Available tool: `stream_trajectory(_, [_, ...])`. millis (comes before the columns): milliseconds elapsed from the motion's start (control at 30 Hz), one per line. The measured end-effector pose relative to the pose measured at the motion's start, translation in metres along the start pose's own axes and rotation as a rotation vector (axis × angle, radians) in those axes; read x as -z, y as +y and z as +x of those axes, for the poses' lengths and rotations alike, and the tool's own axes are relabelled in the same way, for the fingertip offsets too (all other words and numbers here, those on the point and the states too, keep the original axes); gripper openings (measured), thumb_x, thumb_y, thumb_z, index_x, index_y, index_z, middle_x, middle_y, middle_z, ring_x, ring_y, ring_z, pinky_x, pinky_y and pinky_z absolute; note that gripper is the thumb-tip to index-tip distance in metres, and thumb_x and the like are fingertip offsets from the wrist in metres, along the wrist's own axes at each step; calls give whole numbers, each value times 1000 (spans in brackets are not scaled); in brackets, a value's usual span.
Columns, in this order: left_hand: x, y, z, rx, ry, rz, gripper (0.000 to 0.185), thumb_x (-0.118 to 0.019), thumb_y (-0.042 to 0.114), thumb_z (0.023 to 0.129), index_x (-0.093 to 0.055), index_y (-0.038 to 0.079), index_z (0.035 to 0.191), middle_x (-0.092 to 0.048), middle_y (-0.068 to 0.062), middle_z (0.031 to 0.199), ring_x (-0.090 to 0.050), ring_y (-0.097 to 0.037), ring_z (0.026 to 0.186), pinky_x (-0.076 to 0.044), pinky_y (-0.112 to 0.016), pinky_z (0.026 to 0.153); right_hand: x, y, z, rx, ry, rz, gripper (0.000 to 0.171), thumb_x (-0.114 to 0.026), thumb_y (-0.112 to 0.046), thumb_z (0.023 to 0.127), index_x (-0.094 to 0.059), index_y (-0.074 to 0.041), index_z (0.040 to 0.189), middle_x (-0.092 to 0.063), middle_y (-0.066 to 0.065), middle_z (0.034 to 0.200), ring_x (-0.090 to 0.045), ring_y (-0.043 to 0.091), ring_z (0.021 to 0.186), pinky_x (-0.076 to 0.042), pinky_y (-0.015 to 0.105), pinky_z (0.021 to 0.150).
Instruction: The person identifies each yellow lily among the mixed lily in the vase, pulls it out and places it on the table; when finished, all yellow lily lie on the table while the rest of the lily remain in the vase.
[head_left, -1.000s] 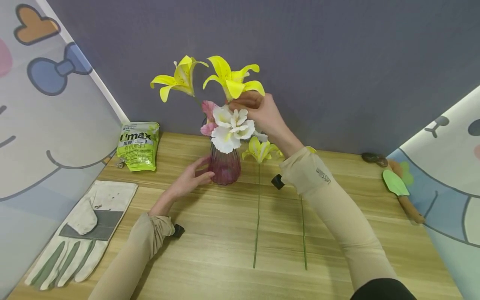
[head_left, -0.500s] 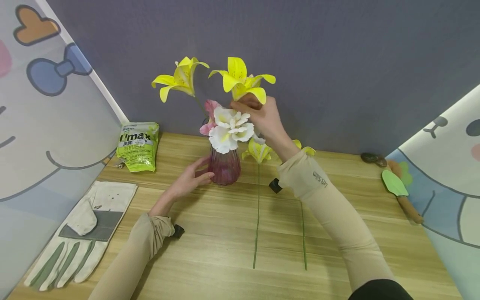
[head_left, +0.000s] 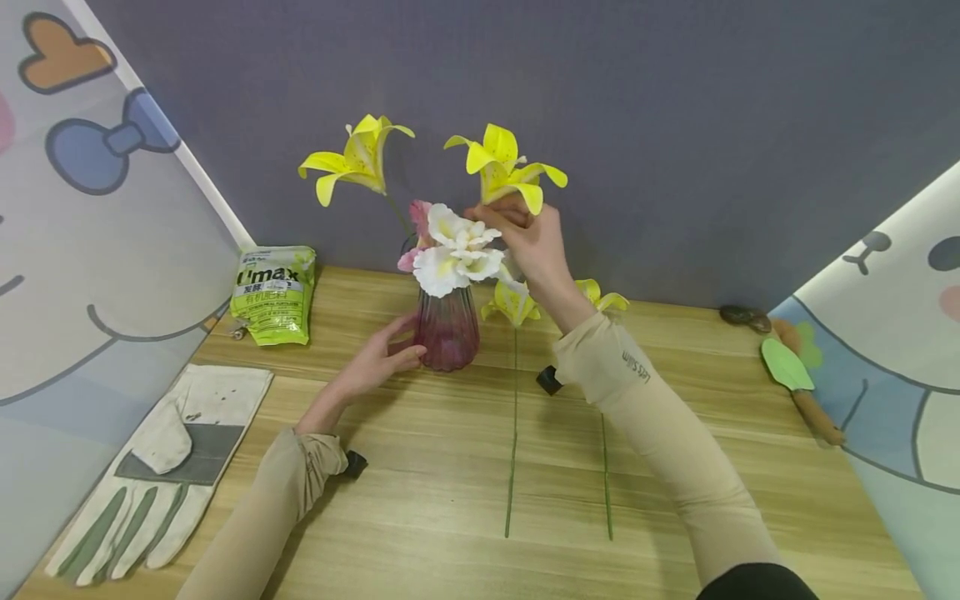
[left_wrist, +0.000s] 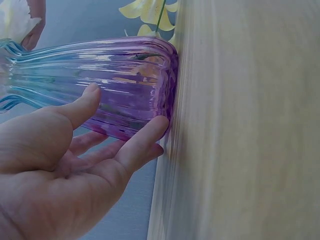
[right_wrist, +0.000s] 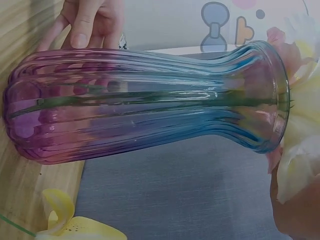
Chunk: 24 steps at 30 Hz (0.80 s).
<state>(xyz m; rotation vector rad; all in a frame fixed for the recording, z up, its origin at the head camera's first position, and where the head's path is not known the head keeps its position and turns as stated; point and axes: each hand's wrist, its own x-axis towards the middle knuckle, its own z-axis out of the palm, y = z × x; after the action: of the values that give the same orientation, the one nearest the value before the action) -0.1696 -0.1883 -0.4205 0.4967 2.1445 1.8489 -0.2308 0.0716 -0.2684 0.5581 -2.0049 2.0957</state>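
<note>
Far left, a pale work glove [head_left: 180, 454] lies flat, and just beyond it a green bag [head_left: 273, 308] stands against the wall: I can read "Umax" in big dark letters, with 发酵 and 有机肥料 printed below. Now a yellow lily [head_left: 358, 158], leaning left from the vase [head_left: 448, 329]. Under it, my left hand [head_left: 378, 360]: thumb and fingers curve loosely round the vase's purple lower side, thumb tip on the glass, and the vase stands upright on the table [head_left: 420, 500]. A pink flower [head_left: 418, 221] and a white flower [head_left: 459, 250] crowd its mouth. Here's my right hand [head_left: 534, 242], fingers bent, pinching a second lily [head_left: 510, 167] just below the bloom; its lower stem is hidden from me. Two loose lilies [head_left: 513, 302] lie on the table, stems toward me. Along my right sleeve [head_left: 652, 417], lettering reads like "Let's Slim". Far right, a green-bladed trowel [head_left: 787, 365].
</note>
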Motion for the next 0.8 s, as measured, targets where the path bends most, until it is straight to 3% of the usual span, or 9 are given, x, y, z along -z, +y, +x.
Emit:
stream_trajectory(333, [0, -1, 0, 6, 2, 1, 72, -59, -5, 108, -16, -12, 165, -23, -38, 167, -38, -57, 147, -57, -40, 109, 4, 3, -6, -3, 80, 203, 11, -74, -5, 102, -72, 5, 107, -81, 11, 100, -78, 25, 97, -64, 40, 98])
stream_trajectory(600, [0, 1, -1, 3, 3, 19, 72, -59, -4, 108, -18, -10, 166, -25, -36, 167, -38, -56, 147, -58, -39, 108, 6, 7, -10, 13, 118, 197, 7, -74, -3, 102, -76, 3, 105, -81, 11, 99, -78, 21, 96, -66, 29, 83])
stream_trajectory(800, [0, 2, -1, 6, 6, 22, 71, -59, -4, 108, -18, -11, 165, -25, -36, 167, -39, -55, 147, -58, -38, 108, 8, 7, -12, 42, 137, 163, 11, -73, -3, 102, -75, 7, 106, -81, 9, 98, -78, 20, 94, -66, 28, 77])
